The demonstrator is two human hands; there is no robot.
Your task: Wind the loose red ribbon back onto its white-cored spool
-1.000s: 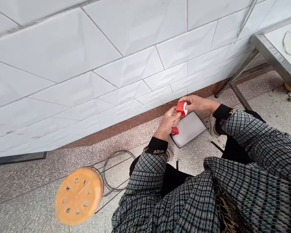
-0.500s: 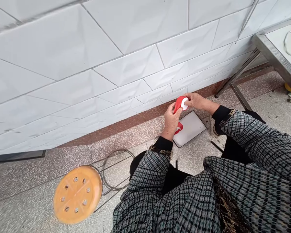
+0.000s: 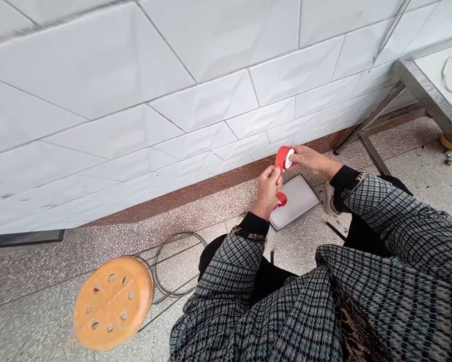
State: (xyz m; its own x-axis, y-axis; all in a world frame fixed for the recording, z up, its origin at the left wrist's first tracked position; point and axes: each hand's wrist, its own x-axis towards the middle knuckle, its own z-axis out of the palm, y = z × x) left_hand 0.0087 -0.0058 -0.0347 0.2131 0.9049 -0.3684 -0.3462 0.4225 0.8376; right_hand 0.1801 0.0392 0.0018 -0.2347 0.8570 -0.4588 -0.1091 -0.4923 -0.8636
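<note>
A roll of red ribbon (image 3: pixel 282 157) with a white core is held out in front of me. My right hand (image 3: pixel 307 160) grips it from the right, fingers at the white core. Below and to its left, my left hand (image 3: pixel 269 189) is closed on the red strip coming off the roll. A loose curl of the ribbon (image 3: pixel 282 200) hangs beneath the left hand, over a flat whitish board (image 3: pixel 294 202) with dark edges on the floor.
An orange round stool (image 3: pixel 114 301) with holes in its seat lies on its side at lower left, its metal legs (image 3: pixel 176 261) pointing right. White wall tiles (image 3: pixel 165 70) rise ahead. A metal-framed table (image 3: pixel 425 95) stands at right. Dark bits lie on the speckled floor (image 3: pixel 301 251).
My left hand has moved from the roll's side down onto the strip, and a short length now stretches between hands. The right hand stays on the roll. The view has shifted slightly.
</note>
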